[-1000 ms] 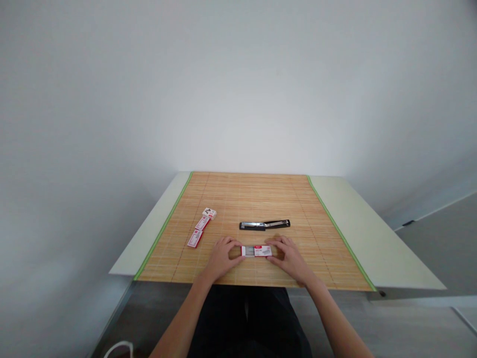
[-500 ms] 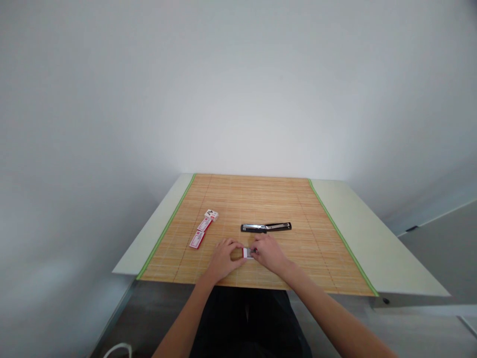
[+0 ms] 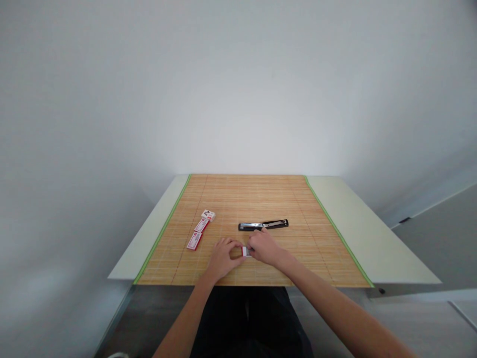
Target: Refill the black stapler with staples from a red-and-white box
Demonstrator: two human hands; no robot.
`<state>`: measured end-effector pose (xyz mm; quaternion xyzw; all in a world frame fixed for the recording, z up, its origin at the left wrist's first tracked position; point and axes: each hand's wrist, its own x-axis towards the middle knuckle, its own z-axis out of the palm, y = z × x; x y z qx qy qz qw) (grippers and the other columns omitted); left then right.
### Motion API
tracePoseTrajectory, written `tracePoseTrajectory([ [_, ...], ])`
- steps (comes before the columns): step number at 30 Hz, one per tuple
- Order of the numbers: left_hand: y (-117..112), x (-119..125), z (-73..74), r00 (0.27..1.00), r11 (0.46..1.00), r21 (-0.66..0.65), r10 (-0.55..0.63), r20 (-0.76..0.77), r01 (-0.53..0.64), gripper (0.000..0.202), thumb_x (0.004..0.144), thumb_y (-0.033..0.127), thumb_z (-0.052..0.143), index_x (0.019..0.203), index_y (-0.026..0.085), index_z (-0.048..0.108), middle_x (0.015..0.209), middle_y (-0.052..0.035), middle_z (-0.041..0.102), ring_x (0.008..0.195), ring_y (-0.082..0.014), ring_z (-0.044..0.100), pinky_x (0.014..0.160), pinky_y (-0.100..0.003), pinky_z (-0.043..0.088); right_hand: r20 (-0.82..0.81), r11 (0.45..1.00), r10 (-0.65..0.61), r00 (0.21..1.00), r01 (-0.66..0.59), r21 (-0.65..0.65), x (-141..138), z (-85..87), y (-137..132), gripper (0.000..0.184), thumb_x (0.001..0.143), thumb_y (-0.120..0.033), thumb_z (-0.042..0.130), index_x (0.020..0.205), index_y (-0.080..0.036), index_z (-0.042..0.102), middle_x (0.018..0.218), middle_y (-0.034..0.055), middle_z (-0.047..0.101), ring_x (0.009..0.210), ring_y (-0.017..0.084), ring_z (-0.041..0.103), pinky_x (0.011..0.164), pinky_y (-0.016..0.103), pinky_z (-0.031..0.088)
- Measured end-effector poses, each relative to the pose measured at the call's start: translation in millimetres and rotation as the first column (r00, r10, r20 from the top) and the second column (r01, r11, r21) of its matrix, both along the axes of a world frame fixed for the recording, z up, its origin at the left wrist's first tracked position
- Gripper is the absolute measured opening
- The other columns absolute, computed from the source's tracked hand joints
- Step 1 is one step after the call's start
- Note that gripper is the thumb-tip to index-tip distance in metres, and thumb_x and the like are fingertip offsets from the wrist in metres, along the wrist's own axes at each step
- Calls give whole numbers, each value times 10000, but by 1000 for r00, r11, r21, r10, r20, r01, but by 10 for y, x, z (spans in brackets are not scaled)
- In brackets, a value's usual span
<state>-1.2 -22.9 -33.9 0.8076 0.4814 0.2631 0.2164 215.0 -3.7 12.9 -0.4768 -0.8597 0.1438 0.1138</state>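
A small red-and-white staple box (image 3: 244, 251) lies near the mat's front edge, with a grey patch like staples showing at its right part. My left hand (image 3: 222, 257) steadies its left end between thumb and forefinger. Over the right part of the box, my right hand (image 3: 265, 247) has its fingers curled in a pinch; what lies between the fingertips is hidden. Just beyond the right hand, a black stapler (image 3: 253, 226) rests opened out flat, its metal magazine exposed.
Left of my hands, two red-and-white boxes (image 3: 194, 241) and a thicker white box (image 3: 208, 215) lie in a slanting row. A bamboo mat (image 3: 238, 196) with green edging covers the middle of the white table (image 3: 367, 228). A white wall (image 3: 238, 99) stands behind.
My right hand's fingers have shifted slightly left over the box and are curled tighter, covering more of the grey part. The view has moved slightly; the left hand keeps its hold.
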Motion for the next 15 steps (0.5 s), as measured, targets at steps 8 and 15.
tracePoseTrajectory([
  [8,19,3,-22,1000,1000,-5,2,1,-2,321,817,404,813,1115,322,725,1121,-26,672,1099,-267,580,995,-423,397,-215,994,-91,972,76,-74,298,8,-64,125,812,-196,711,931,-227,733,790,-7,724,728,166,628,691,262,398],
  [15,14,0,5,1000,1000,-12,-2,7,2,314,835,431,799,1120,326,722,1126,-25,670,1097,-267,581,988,-423,406,-360,982,-185,915,161,-95,684,-123,-295,109,862,-235,691,964,-233,730,942,29,702,896,204,641,814,308,480],
])
